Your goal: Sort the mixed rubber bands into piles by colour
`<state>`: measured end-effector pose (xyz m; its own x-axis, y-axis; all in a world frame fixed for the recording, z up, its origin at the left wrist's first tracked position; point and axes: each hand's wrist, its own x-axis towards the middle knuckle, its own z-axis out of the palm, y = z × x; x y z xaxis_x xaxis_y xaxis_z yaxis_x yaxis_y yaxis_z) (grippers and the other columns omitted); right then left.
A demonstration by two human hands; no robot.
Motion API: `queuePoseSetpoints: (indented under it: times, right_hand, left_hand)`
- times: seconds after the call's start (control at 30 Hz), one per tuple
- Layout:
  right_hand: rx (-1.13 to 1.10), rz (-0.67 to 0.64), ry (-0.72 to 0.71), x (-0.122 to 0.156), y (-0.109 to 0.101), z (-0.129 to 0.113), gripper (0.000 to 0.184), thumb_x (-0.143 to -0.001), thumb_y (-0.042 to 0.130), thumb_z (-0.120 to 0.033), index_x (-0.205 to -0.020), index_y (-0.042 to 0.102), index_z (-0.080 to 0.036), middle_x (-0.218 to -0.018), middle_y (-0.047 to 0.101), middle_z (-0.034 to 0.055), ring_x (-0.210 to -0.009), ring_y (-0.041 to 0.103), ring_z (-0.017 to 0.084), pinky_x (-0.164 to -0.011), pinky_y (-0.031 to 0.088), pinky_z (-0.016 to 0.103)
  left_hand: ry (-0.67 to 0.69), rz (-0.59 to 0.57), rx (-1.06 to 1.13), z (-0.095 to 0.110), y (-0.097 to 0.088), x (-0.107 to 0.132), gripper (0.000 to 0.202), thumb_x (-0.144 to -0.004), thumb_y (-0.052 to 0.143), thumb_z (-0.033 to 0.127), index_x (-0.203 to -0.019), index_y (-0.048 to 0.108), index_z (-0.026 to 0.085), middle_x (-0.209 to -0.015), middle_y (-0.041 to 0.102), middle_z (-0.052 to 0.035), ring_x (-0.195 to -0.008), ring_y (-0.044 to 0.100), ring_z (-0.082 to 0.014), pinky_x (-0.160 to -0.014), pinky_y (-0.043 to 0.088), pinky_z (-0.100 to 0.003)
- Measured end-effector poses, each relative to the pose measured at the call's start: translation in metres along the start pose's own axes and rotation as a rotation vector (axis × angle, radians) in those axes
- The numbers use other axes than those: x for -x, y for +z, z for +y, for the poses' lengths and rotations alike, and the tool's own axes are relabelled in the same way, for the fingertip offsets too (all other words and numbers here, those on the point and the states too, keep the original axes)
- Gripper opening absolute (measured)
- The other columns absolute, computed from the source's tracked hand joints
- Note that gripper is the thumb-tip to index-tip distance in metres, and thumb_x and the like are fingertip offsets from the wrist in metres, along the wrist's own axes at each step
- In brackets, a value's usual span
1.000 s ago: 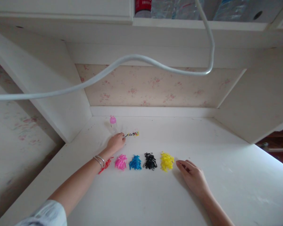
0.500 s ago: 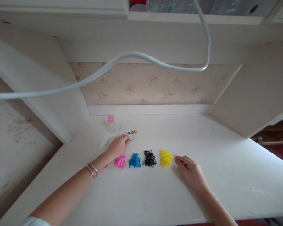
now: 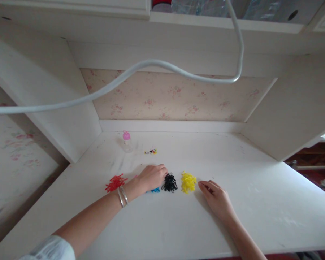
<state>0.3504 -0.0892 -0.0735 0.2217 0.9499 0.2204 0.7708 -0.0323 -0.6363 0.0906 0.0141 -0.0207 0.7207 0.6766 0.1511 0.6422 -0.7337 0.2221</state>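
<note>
My left hand (image 3: 153, 177), two silver bangles on its wrist, is closed at the upper left edge of the pile of black rubber bands (image 3: 169, 183). Whatever its fingertips pinch is hidden. Under that hand, the blue rubber bands (image 3: 155, 190) show only in part, and the pink ones are nearly covered. To the left lies a heap of red rubber bands (image 3: 115, 183). My right hand (image 3: 215, 196) rests closed just right of the yellow rubber bands (image 3: 189, 182), its fingertips pinched; I cannot make out anything in them.
Farther back on the white desk (image 3: 162, 224) is a small group of mixed-colour bands (image 3: 151, 151). A small clear bottle (image 3: 127, 142) with a pink cap stands left of it. A white cable (image 3: 151, 63) crosses the view above, below a shelf.
My left hand has moved right and nearer, from beside the mixed bands to the black pile. A dark curved band by the mixed group is gone. The red heap is uncovered; my right hand stays put.
</note>
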Motion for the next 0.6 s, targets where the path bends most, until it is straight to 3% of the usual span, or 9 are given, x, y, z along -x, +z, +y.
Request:
queuePoseSetpoints:
  times: [0.2, 0.37, 0.47, 0.6]
  right_hand:
    - [-0.012, -0.008, 0.007, 0.000, 0.001, 0.000, 0.040, -0.085, 0.042, -0.050, -0.085, 0.070, -0.021, -0.073, 0.063, 0.0021, -0.059, 0.052, 0.013, -0.060, 0.040, 0.025]
    - [-0.109, -0.038, 0.108, -0.012, -0.001, 0.002, 0.038, -0.081, 0.047, -0.051, -0.085, 0.070, -0.021, -0.082, 0.068, 0.0038, -0.067, 0.057, 0.016, -0.064, 0.043, 0.026]
    - [-0.114, -0.079, 0.101, -0.028, -0.002, -0.009, 0.035, -0.080, 0.049, -0.049, -0.085, 0.070, -0.022, -0.086, 0.069, 0.0039, -0.072, 0.059, 0.017, -0.067, 0.045, 0.027]
    - [-0.034, -0.166, -0.071, -0.052, 0.005, -0.054, 0.033, -0.083, 0.044, -0.045, -0.085, 0.069, -0.024, -0.083, 0.069, 0.0027, -0.071, 0.059, 0.016, -0.065, 0.044, 0.026]
  left_hand:
    - [-0.082, 0.116, 0.072, -0.009, -0.034, 0.018, 0.021, -0.091, 0.040, 0.024, -0.090, 0.061, 0.021, -0.091, 0.064, -0.0012, -0.080, 0.061, -0.0143, -0.073, 0.044, -0.026]
    - [-0.183, 0.214, 0.198, -0.008, -0.058, 0.064, 0.020, -0.091, 0.040, 0.026, -0.088, 0.059, 0.020, -0.081, 0.063, 0.0002, -0.072, 0.057, -0.0115, -0.067, 0.043, -0.022]
    - [-0.316, 0.242, 0.412, -0.002, -0.049, 0.102, 0.021, -0.090, 0.043, 0.031, -0.085, 0.060, 0.020, -0.073, 0.061, 0.0017, -0.064, 0.054, -0.0112, -0.061, 0.041, -0.021]
    - [-0.479, 0.233, 0.631, 0.002, -0.019, 0.146, 0.023, -0.089, 0.045, 0.037, -0.082, 0.060, 0.020, -0.068, 0.058, 0.0015, -0.062, 0.052, -0.0117, -0.058, 0.041, -0.020]
